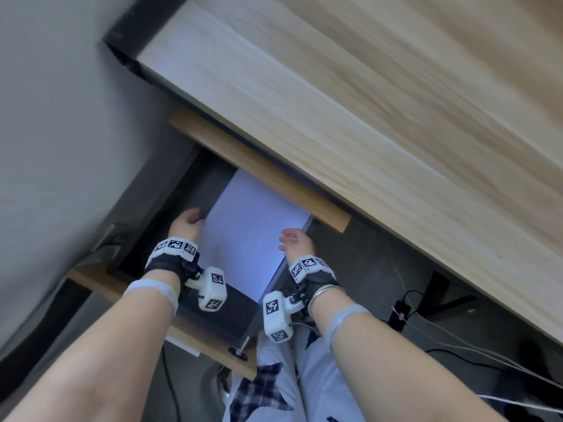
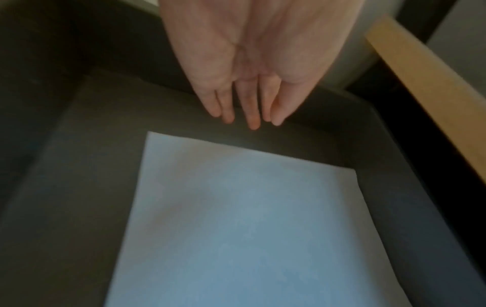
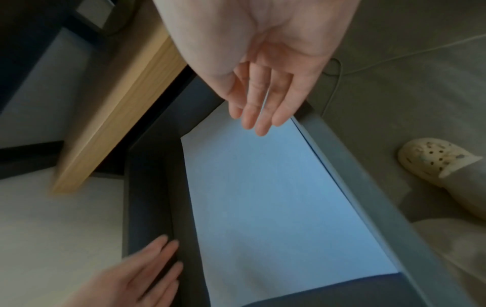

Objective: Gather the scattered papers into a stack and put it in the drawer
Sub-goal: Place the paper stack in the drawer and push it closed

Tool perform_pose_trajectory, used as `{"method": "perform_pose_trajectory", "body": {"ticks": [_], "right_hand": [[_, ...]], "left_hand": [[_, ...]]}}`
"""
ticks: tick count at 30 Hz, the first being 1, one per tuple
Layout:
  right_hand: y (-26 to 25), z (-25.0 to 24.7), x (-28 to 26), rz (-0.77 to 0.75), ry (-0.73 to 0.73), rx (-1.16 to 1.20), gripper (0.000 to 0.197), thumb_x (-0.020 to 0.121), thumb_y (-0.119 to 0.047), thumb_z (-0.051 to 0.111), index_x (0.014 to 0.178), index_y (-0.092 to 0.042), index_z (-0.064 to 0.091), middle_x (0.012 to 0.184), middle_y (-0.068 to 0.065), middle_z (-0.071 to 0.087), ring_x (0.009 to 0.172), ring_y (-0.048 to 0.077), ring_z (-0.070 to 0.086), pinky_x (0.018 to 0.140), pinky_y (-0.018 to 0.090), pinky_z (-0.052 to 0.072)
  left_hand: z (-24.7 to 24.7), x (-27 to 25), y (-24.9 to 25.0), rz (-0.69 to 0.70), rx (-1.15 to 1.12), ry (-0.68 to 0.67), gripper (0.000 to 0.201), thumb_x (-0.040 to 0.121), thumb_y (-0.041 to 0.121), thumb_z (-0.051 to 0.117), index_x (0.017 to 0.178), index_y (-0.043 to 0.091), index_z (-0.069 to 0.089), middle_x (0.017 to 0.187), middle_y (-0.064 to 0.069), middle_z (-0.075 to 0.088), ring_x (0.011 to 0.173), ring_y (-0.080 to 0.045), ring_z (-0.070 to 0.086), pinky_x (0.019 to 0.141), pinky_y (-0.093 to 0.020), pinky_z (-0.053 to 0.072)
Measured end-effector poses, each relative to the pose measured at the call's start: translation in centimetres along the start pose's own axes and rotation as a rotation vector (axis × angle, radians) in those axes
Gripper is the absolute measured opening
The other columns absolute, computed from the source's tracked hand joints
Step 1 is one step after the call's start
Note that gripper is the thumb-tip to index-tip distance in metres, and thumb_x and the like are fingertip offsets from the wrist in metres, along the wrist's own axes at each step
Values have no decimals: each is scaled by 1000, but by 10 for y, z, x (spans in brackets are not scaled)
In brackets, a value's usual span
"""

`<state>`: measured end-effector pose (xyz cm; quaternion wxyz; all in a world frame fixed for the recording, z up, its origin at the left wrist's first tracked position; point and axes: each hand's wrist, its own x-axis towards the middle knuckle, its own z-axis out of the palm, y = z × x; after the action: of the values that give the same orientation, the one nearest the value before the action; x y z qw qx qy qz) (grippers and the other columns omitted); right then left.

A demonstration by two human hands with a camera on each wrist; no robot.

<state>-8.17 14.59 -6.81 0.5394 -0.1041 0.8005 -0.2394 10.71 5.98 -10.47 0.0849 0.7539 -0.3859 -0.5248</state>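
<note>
A white paper stack [image 1: 246, 233] [image 2: 249, 228] [image 3: 263, 197] lies flat inside the open dark grey drawer [image 1: 170, 196] [image 2: 79, 145] [image 3: 349, 166] under the wooden desk. My left hand [image 1: 190, 220] [image 2: 247, 108] [image 3: 147, 270] hovers over the stack's left edge, fingers straight, holding nothing. Over the stack's right edge, beside the drawer's right wall, my right hand [image 1: 292, 239] [image 3: 260, 112] hangs with relaxed fingers, empty too. Neither hand touches the paper, as far as the wrist views show.
The light wooden desk top [image 1: 365, 102] overhangs the drawer's far end. A wooden drawer front [image 1: 213, 345] lies nearest me. Cables [image 1: 441, 330] run across the grey floor at right. My legs [image 1: 289, 385] and a cream shoe [image 3: 434, 160] are just right of the drawer.
</note>
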Motion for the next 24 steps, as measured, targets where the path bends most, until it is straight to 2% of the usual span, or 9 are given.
{"method": "perform_pose_trajectory", "body": {"ticks": [2,6,10,11,13,15,17,21,24], "right_hand": [[-6,-5,-9,-20,-2,-31,39,92,8,26,115,2,57,98,10,57,76,19,55,56,17,38],[-25,-12,-32,-115,-23,-124,36,92,3,30,107,-3,62,89,6,61,67,13,55,65,24,44],[-59,-17,-56,-274,-57,-156,30,92,0,35,91,-14,61,77,2,61,60,6,54,61,21,43],[-69,-20,-63,-319,-65,-157,29,91,0,36,87,-15,61,74,1,61,58,7,54,60,21,43],[-88,-26,-72,-394,-72,-147,29,91,-2,40,78,-17,61,68,-2,60,55,8,54,56,19,43],[-105,-35,-79,-444,-69,-116,31,91,-3,42,73,-20,60,66,-3,60,53,9,55,51,16,42],[-118,-44,-82,-480,-73,-109,27,92,-5,44,78,-18,62,65,-2,62,51,9,56,49,15,43],[-132,-63,-81,-497,-72,-85,20,93,-11,50,78,-21,60,63,1,65,36,3,57,37,13,41],[-140,-79,-76,-502,26,-119,17,89,-16,59,75,-24,57,62,0,62,27,-1,50,32,12,37]], "left_hand": [[-18,-18,-12,-14,-9,96,40,90,7,48,130,7,54,130,-15,60,118,-29,57,101,-32,40],[-52,-53,-33,-100,30,271,34,89,8,47,121,8,58,117,-20,65,86,-30,56,80,-33,43],[-80,-85,-49,-253,142,407,36,86,7,52,122,1,52,126,-24,58,113,-39,56,93,-39,44],[-84,-96,-54,-300,226,377,41,86,9,53,126,1,48,129,-24,54,116,-39,54,96,-41,43],[-87,-116,-61,-389,397,175,54,84,17,55,135,9,41,135,-19,50,119,-35,52,97,-37,44],[-87,-130,-62,-394,506,29,69,81,19,57,145,19,31,141,-12,46,122,-29,52,96,-33,44],[-83,-129,-64,-365,552,-24,76,82,16,56,149,27,21,146,-7,41,125,-26,51,98,-30,42],[-75,-132,-59,-346,560,-15,61,82,18,56,140,22,40,131,-8,54,112,-24,57,91,-26,46],[-74,-130,-58,-394,534,-55,55,81,19,60,134,20,47,124,-9,58,98,-23,56,85,-25,47]]}}
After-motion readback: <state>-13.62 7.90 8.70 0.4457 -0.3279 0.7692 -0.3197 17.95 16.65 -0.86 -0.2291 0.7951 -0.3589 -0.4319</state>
